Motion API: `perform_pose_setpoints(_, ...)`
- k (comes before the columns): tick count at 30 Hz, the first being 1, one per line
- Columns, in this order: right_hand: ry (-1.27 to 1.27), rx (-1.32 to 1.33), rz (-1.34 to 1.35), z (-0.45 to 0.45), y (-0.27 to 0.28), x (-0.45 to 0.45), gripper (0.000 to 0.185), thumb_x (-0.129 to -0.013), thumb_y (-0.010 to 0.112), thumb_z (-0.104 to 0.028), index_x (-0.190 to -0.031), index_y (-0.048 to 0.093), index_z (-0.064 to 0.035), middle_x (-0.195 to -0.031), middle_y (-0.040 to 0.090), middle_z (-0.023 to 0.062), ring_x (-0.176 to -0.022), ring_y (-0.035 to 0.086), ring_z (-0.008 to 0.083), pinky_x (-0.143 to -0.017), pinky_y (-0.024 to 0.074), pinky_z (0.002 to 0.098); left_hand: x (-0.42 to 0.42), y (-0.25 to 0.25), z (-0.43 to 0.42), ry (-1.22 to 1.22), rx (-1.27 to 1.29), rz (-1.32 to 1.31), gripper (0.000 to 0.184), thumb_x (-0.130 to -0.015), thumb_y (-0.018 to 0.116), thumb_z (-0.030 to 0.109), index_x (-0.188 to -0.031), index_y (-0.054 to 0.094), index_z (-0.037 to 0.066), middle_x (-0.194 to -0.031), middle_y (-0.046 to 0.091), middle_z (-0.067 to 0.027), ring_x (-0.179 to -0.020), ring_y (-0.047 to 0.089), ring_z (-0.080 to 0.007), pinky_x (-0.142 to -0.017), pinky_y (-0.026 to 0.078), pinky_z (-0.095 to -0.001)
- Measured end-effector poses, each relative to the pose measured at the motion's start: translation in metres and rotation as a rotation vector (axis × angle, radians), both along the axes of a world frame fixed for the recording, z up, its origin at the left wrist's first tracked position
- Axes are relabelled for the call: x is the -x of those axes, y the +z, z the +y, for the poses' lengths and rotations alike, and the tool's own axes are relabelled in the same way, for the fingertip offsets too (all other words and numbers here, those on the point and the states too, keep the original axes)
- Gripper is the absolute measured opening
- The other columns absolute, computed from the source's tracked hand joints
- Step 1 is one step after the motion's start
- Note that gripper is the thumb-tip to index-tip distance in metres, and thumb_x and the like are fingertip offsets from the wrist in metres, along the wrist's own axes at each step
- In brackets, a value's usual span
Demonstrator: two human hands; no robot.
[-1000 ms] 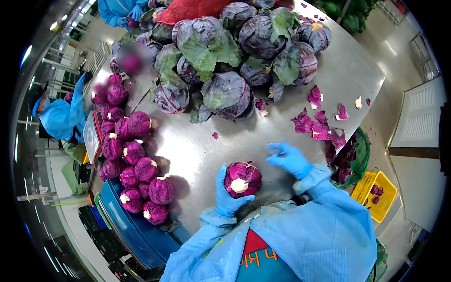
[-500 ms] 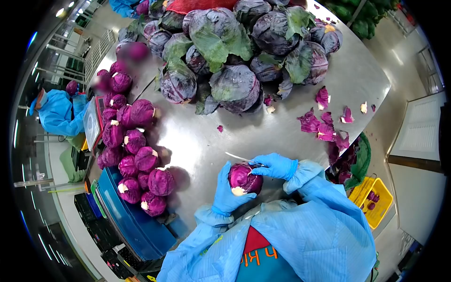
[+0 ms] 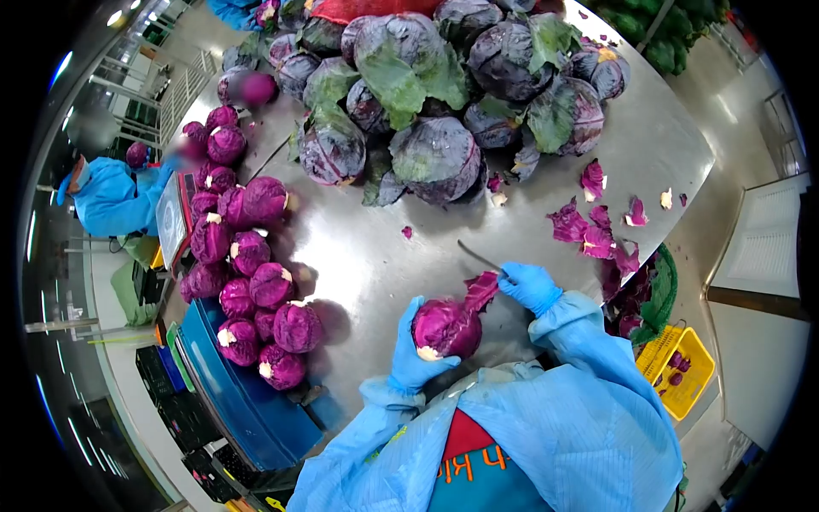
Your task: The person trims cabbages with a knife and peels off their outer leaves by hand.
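A trimmed red cabbage [image 3: 445, 331] rests in my left hand [image 3: 409, 352], whose gloved fingers wrap its left side and underside. Its pale cut stem faces down toward my body. From its upper right a purple leaf [image 3: 481, 291] peels outward, still joined to the head. My right hand [image 3: 530, 288] is closed at the leaf's outer end, also gripping a knife [image 3: 479, 256] whose thin dark blade points up and left. The knife's handle is hidden in the glove.
Untrimmed cabbages [image 3: 435, 158] with green outer leaves pile at the table's far side. Several trimmed purple heads [image 3: 271, 284] stand at left beside a scale [image 3: 173, 218] and a blue bin [image 3: 226, 375]. Leaf scraps [image 3: 589, 230] lie right; below are a green-edged waste bag [image 3: 659, 299] and yellow crate [image 3: 693, 375].
My right hand has moved right and slightly up, away from the cabbage, drawing a leaf outward. The knife blade has swung with it. My left hand still holds the head.
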State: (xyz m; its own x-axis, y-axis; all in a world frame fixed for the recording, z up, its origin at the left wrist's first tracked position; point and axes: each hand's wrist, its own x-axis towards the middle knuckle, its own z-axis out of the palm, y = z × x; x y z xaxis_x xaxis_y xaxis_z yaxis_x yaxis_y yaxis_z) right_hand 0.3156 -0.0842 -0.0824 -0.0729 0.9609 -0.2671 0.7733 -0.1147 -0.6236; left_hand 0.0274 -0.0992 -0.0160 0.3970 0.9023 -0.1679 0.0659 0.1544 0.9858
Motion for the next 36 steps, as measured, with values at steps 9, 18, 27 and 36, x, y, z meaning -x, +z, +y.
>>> perform_pose_setpoints(9,-0.124,-0.026,0.591,0.000,0.077,-0.013,0.036,-0.079,0.078,-0.018,-0.113,0.068,-0.0095,-0.100,0.068,0.0055,-0.088,0.064,0.0141,-0.075,0.0506,0.0262,-0.013,-0.012,0.017,0.057,0.084,-0.142,0.125,-0.052,0.094,0.034,-0.148,0.021,0.001,-0.146,0.036,-0.0154,-0.132,0.041,-0.0281,-0.112,0.032,-0.0392)
perform_pose_setpoints(18,0.291,0.090,0.649,0.015,0.056,0.019,0.060,-0.067,0.085,-0.038,-0.110,0.059,-0.0059,-0.096,0.055,0.0067,-0.084,0.056,0.0210,-0.073,0.0478,0.0326,0.005,-0.017,0.035,-0.205,0.057,-0.128,0.139,-0.041,0.098,0.034,-0.149,0.016,0.003,-0.145,0.036,-0.0139,-0.134,0.038,-0.0275,-0.112,0.031,-0.0413)
perform_pose_setpoints(27,0.497,0.068,0.501,0.016,0.056,0.007,0.043,-0.070,0.083,-0.029,-0.097,0.059,-0.0056,-0.092,0.057,0.0093,-0.081,0.057,0.0219,-0.071,0.0471,0.0337,-0.004,-0.016,0.041,-0.327,0.037,-0.097,0.130,-0.049,0.096,0.032,-0.148,0.018,0.002,-0.145,0.033,-0.0154,-0.133,0.038,-0.0269,-0.112,0.031,-0.0400)
perform_pose_setpoints(36,0.373,0.246,0.694,-0.007,0.055,-0.015,0.022,-0.083,0.074,-0.024,-0.089,0.062,-0.0067,-0.079,0.057,0.0065,-0.070,0.053,0.0169,-0.065,0.0440,0.0318,-0.011,-0.005,0.040,-0.299,-0.062,0.020,0.128,-0.050,0.096,0.026,-0.148,0.018,0.002,-0.142,0.038,-0.0147,-0.132,0.041,-0.0263,-0.111,0.033,-0.0390)
